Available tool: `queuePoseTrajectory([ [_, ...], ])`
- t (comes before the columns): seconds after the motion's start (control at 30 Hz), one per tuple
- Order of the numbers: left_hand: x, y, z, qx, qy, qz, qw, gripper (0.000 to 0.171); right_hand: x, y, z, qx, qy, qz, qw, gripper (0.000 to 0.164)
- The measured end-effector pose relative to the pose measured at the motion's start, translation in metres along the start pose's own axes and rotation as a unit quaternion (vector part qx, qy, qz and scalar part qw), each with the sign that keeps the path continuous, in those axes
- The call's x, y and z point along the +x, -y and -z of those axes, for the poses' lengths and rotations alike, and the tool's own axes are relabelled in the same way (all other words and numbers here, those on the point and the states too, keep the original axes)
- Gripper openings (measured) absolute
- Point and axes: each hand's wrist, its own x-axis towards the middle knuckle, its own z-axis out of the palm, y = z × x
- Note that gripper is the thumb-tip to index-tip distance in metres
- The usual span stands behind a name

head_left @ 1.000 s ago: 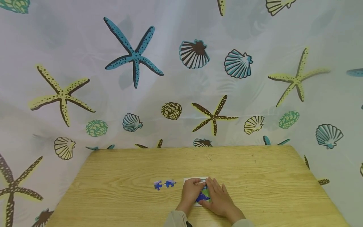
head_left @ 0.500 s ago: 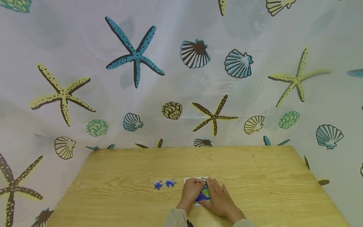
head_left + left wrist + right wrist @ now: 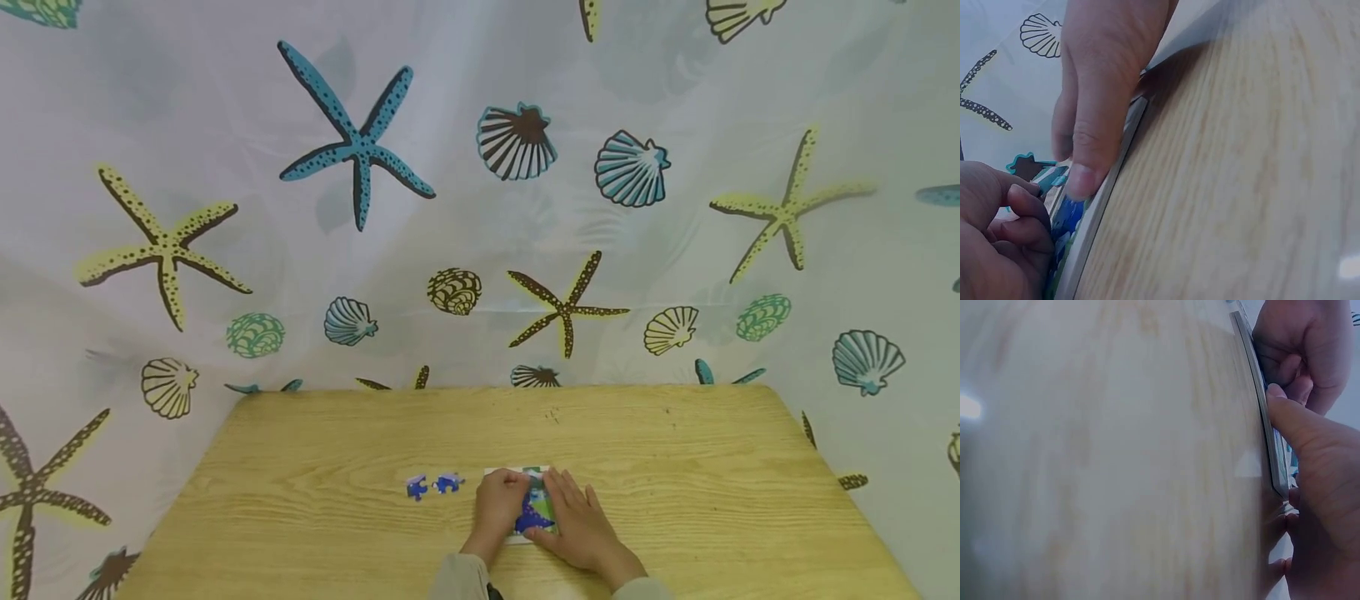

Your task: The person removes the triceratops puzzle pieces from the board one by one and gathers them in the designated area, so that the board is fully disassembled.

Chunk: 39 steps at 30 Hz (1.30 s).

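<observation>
A small jigsaw puzzle (image 3: 536, 523) in a white-bordered tray (image 3: 517, 541) lies between the hands; its picture has a dark blue shape over green. My left hand (image 3: 501, 502) is over the puzzle's left side with its fingers curled. In the left wrist view, its index finger and thumb pinch a teal puzzle piece (image 3: 1051, 180) that tilts up at the tray's surface. My right hand (image 3: 581, 521) lies along the tray's right side with straight fingers, its thumb resting on the lower border. The hands hide much of the puzzle.
Two loose blue-purple puzzle pieces, a left one (image 3: 417, 487) and a right one (image 3: 448, 482), lie left of the tray on the wooden table (image 3: 315, 533). A white curtain (image 3: 420, 75) printed with starfish and shells hangs behind the table and along both sides.
My left hand's fingers have curled further and drawn slightly left, so more of the puzzle's top and middle shows. My right hand stays in place.
</observation>
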Motion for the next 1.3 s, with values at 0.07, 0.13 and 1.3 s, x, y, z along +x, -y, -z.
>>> queuePoseTrajectory([
  [0.07,0.0,0.003,0.004,-0.009,-0.002,0.009,0.9999,0.017,-0.001,0.001,0.0,-0.002,0.0,0.005,1.0,0.088],
  [0.13,0.001,0.007,0.008,-0.009,-0.009,0.012,0.9999,0.017,-0.001,0.001,0.001,-0.004,-0.001,0.01,1.0,0.087],
  [1.3,-0.029,0.057,0.143,0.036,-0.039,0.059,0.9968,0.019,-0.001,0.007,0.002,-0.008,0.02,-0.011,1.0,0.085],
])
